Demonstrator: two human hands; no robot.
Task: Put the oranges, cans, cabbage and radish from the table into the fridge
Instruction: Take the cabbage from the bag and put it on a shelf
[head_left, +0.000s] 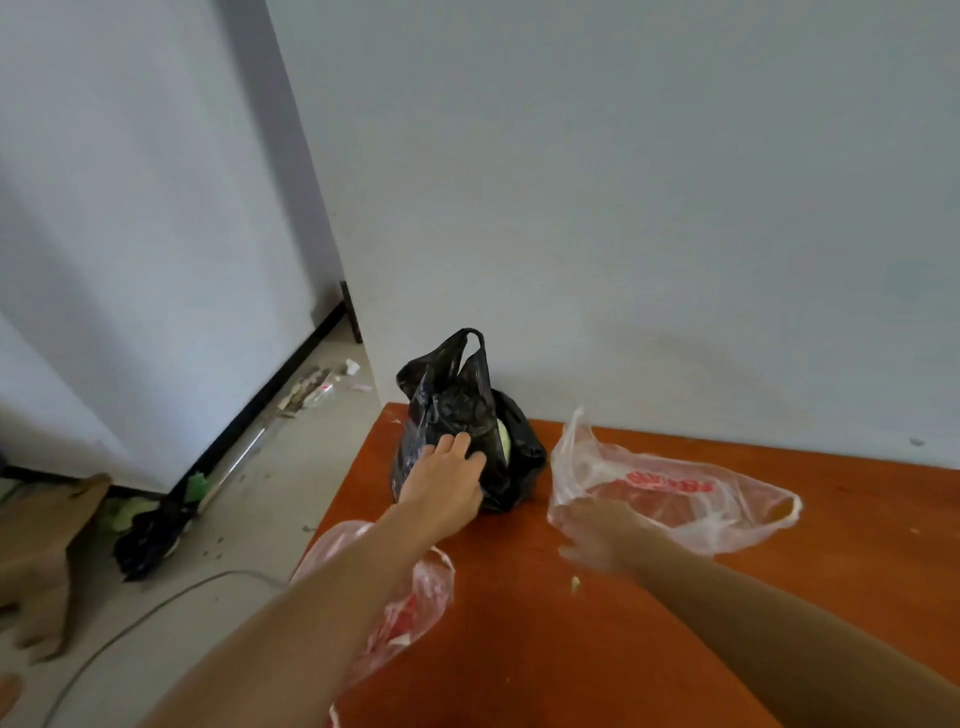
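You are reaching your left hand (441, 478) to the black bag (457, 410) that is standing at the far left corner of the orange-brown table (727, 597), just left of the frame's centre. Your fingers are bending over the bag's front and gripping the plastic. Through the bag's opening, just right of your fingers, a pale green rounded patch is showing, which looks like the cabbage (503, 439), so it is sitting inside the bag on the table. Your right hand (597, 535) is lying at the near edge of the clear bag with red print (675, 499), right of centre. It is blurred and veiled by the plastic, so you cannot tell whether it is holding anything. A second clear bag (410, 603) is lying under your left forearm at lower centre. A small green scrap (575, 584) is sitting on the table near your right wrist. Cardboard (47, 540) is lying on the floor at the left edge.
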